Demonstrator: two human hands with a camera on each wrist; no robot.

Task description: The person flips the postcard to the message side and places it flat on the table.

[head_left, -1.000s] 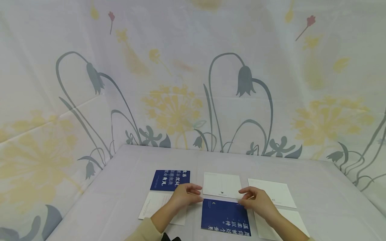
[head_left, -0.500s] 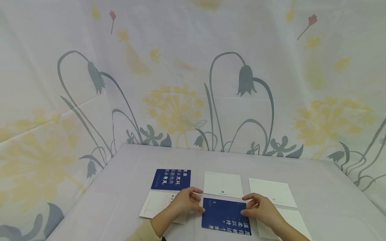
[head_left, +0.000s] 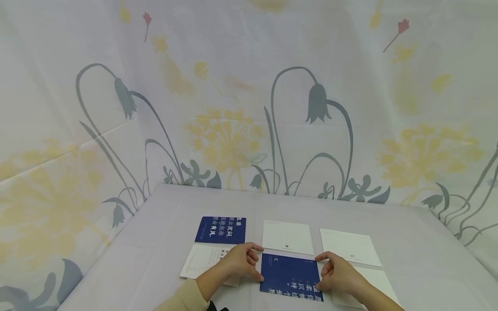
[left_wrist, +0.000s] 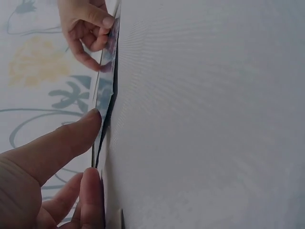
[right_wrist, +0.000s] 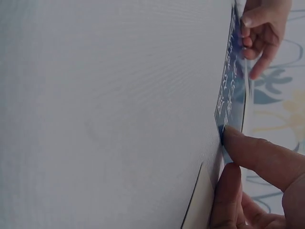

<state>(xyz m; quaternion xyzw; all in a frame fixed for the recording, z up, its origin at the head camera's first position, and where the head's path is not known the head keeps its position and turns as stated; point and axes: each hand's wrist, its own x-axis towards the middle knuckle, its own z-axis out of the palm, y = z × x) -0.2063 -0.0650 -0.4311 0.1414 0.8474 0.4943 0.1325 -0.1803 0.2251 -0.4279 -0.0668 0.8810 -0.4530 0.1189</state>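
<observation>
Head view: we have the near blue card (head_left: 289,274) on the surface (head_left: 151,250), a white card (head_left: 287,235) just on its far side. Left grip (head_left: 243,261) at the blue card's left edge, right grip (head_left: 337,274) at its right; both loose, thumb and index spread apart.

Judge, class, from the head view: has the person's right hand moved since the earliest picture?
Yes: against the upper middle white card, the right hand has shifted downward in the picture and slightly rightward.
</observation>
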